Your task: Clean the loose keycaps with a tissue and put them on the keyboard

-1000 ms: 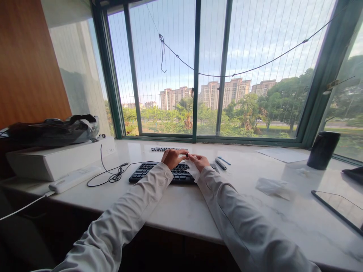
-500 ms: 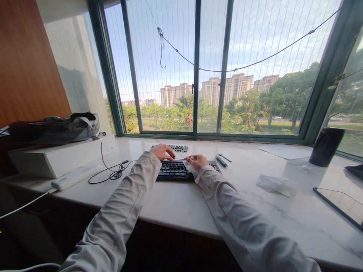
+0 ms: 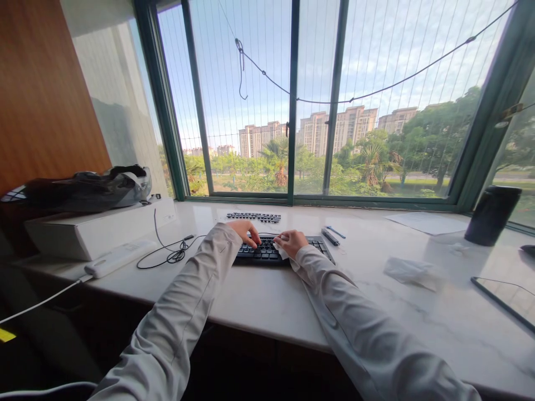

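Note:
A black keyboard (image 3: 267, 257) lies on the white marble-patterned desktop in front of me. Over its left half, my left hand (image 3: 247, 231) reaches down with thumb and fingers drawn together at the keys. Whatever is between those fingertips is too small to make out. My right hand (image 3: 294, 243) is closed on a crumpled white tissue (image 3: 282, 253), just above the middle of the keyboard. Behind the keyboard, loose black keycaps (image 3: 254, 217) are laid out in rows. The right hand and tissue cover part of the keys.
To the right lie a dark pen-like tool (image 3: 330, 236), a thin blue tool (image 3: 336, 231), clear plastic wrapping (image 3: 412, 273), a tablet (image 3: 505, 303) and a black cylinder (image 3: 493, 216). On the left are a coiled cable (image 3: 175, 256), a power strip (image 3: 119, 259) and a white box (image 3: 100, 229).
My left hand has come down from the keyboard's back edge onto the keys. The right hand stays near the same spot with the tissue. The view has shifted slightly.

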A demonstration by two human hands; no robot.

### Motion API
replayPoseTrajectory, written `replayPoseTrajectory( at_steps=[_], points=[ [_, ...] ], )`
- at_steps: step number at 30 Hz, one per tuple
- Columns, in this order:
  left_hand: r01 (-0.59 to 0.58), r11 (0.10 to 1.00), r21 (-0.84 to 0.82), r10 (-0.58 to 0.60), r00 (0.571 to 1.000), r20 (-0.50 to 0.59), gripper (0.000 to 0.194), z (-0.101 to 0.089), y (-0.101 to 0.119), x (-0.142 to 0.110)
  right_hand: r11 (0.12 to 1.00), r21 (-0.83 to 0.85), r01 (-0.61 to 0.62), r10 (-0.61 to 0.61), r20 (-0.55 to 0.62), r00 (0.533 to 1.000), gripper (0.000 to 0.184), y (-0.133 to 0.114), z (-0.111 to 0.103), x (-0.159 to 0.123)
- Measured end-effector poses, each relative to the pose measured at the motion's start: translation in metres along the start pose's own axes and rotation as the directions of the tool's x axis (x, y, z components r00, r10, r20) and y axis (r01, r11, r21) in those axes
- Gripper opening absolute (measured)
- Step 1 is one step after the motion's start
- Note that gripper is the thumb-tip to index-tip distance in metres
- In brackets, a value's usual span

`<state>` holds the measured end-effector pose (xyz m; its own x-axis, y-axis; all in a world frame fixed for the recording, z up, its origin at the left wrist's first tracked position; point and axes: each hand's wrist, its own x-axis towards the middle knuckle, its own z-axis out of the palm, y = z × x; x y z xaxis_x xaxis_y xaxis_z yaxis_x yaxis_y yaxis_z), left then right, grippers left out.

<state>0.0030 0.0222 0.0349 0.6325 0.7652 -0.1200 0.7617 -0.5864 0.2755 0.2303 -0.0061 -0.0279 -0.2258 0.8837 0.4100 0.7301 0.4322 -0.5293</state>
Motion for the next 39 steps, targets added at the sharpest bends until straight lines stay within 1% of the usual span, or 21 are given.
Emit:
replayPoseTrajectory(
  at_steps=[4, 8, 11, 17, 23, 26, 28, 31, 33, 36, 39],
  points=[
    [0.008, 0.999, -0.053, -0.005, 0.999, 0.053, 0.038, 0.0, -0.002, 0.0, 1.0, 0.009, 0.004, -0.004, 0.005, 1.0, 0.028, -0.002, -0.001, -0.001],
    [0.022, 0.999, -0.043, -0.021, 0.999, 0.024, 0.033, 0.001, -0.002, 0.0, 1.0, 0.015, 0.007, -0.007, 0.009, 1.0, 0.028, -0.003, -0.001, -0.001],
    [0.043, 0.997, -0.056, -0.043, 0.999, 0.001, 0.035, 0.002, -0.006, 0.001, 1.0, 0.002, 0.009, -0.009, 0.011, 1.0, 0.028, -0.002, 0.001, -0.001],
    [0.045, 0.996, -0.081, -0.045, 0.999, -0.006, 0.035, 0.004, -0.014, 0.005, 1.0, -0.015, 0.024, -0.024, 0.012, 1.0, 0.029, 0.001, 0.004, 0.0],
    [0.074, 0.993, -0.094, -0.076, 0.997, -0.013, 0.032, 0.006, -0.013, 0.006, 0.997, -0.053, 0.048, -0.046, 0.03, 0.998, 0.028, -0.001, 0.005, -0.002],
    [0.082, 0.993, -0.089, -0.085, 0.996, -0.029, 0.032, 0.006, -0.012, 0.007, 0.99, -0.101, 0.096, -0.091, 0.049, 0.995, 0.027, -0.004, 0.006, -0.004],
    [0.082, 0.993, -0.089, -0.085, 0.996, -0.029, 0.032, 0.007, -0.012, 0.007, 0.98, -0.128, 0.151, -0.143, 0.068, 0.987, 0.027, -0.008, 0.005, -0.007],
    [0.087, 0.993, -0.085, -0.089, 0.996, -0.019, 0.036, 0.007, -0.011, 0.008, 0.95, -0.157, 0.27, -0.251, 0.132, 0.959, 0.03, -0.016, 0.004, -0.012],
    [0.087, 0.994, -0.073, -0.088, 0.996, -0.009, 0.035, 0.006, -0.011, 0.008, 0.925, -0.188, 0.329, -0.295, 0.188, 0.937, 0.033, -0.022, 0.004, -0.015],
    [0.082, 0.994, -0.075, -0.082, 0.997, 0.003, 0.033, 0.006, -0.01, 0.008, 0.903, -0.238, 0.357, -0.3, 0.245, 0.922, 0.035, -0.029, 0.004, -0.019],
    [0.065, 0.994, -0.09, -0.064, 0.998, 0.016, 0.032, 0.006, -0.011, 0.008, 0.896, -0.258, 0.362, -0.292, 0.274, 0.917, 0.037, -0.033, 0.005, -0.021]
  ],
)
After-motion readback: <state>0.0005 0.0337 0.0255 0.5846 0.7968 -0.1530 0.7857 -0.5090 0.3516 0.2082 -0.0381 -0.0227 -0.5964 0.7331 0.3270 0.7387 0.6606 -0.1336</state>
